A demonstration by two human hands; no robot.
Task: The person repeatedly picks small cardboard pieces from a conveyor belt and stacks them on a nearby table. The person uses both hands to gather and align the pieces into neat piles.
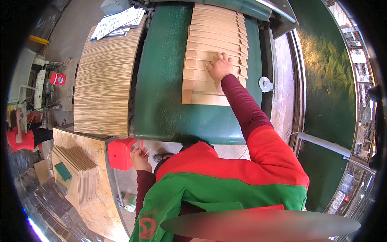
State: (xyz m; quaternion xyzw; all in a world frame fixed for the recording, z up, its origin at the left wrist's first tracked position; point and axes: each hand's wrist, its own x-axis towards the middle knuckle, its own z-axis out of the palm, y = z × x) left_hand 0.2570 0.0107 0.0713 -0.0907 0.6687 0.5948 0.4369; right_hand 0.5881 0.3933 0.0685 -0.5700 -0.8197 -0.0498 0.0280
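Side table [105, 209]: the cardboard bundle [88, 181] on it could fan out and slip if bumped, since its layers stand stepped; worn, pale wood below, with a small green pad [63, 172] on top.
Striped block [102, 84]: the loose paper sheets [117, 23] at its far end could slide off at a nudge, being unweighted; fine tan and dark lines run across it, straight-sided and tall.
Red container [120, 155]: smooth and boxy, low by the near corner of the belt; a knock from the arm could shift it.
Left hand [140, 158]: empty, fingers loosely curled, just beside the red container and well apart from the cardboard.
Green belt [163, 68]: a sudden start could drag the pieces out of line; matte, scuffed, rounded at its near end.
Cardboard row [199, 85]: lies on the belt right of its middle, running toward the far roller [225, 8]; uneven pressure could skew the overlap. Smooth brown board, shingled, with pointed folds along the right edge.
Right hand [221, 66]: palm down on the row, fingers bent and spread; whether the fingertips pinch an edge cannot be told. Pushing too hard could crease the board.
White wheel [265, 84]: round, hard-looking, beside the belt's right edge.
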